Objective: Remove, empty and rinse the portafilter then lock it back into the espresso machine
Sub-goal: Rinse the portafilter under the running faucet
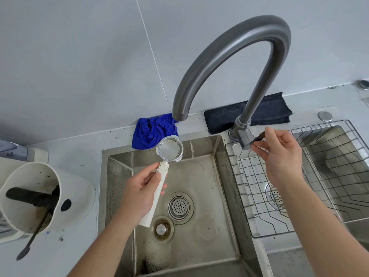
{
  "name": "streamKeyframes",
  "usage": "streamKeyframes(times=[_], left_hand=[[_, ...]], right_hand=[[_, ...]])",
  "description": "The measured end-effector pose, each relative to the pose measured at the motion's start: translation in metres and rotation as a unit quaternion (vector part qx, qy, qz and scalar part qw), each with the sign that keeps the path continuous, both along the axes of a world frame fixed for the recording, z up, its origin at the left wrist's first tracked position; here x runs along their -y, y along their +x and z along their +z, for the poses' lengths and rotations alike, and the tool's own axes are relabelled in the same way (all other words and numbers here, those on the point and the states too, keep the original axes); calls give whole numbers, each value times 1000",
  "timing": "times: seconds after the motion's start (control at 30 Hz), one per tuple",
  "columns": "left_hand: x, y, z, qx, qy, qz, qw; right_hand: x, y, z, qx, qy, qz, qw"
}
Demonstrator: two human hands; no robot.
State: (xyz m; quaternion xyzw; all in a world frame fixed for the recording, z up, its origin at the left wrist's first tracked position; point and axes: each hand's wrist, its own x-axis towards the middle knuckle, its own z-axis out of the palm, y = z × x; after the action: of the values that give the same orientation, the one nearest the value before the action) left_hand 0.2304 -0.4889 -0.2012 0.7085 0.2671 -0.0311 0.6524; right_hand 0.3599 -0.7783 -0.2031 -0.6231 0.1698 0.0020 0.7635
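Observation:
The portafilter (170, 149) has a white handle and a round steel basket that looks empty and shiny. My left hand (139, 193) grips its handle and holds it over the left sink basin (203, 216), with the basket just below the spout of the grey curved faucet (235, 48). No water stream is visible at the spout. My right hand (279, 154) pinches the dark faucet lever (257, 137) beside the faucet base. The espresso machine is not in view.
A white knock box (36, 196) with a dark bar and a brush stands on the counter at left. A blue cloth (154, 130) and a folded black cloth (247, 114) lie behind the sink. A wire rack (319, 176) sits in the right basin.

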Motion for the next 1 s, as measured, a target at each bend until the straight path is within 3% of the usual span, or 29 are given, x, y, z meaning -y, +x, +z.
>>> streamKeyframes(times=[0.77,1.0], left_hand=[[-4,-29,9,10,-18,32,999],[-2,-53,21,10,-35,68,997]], right_hand=[[-5,-2,14,-91,-31,-82,992],[-10,-22,21,-144,-28,-43,988]])
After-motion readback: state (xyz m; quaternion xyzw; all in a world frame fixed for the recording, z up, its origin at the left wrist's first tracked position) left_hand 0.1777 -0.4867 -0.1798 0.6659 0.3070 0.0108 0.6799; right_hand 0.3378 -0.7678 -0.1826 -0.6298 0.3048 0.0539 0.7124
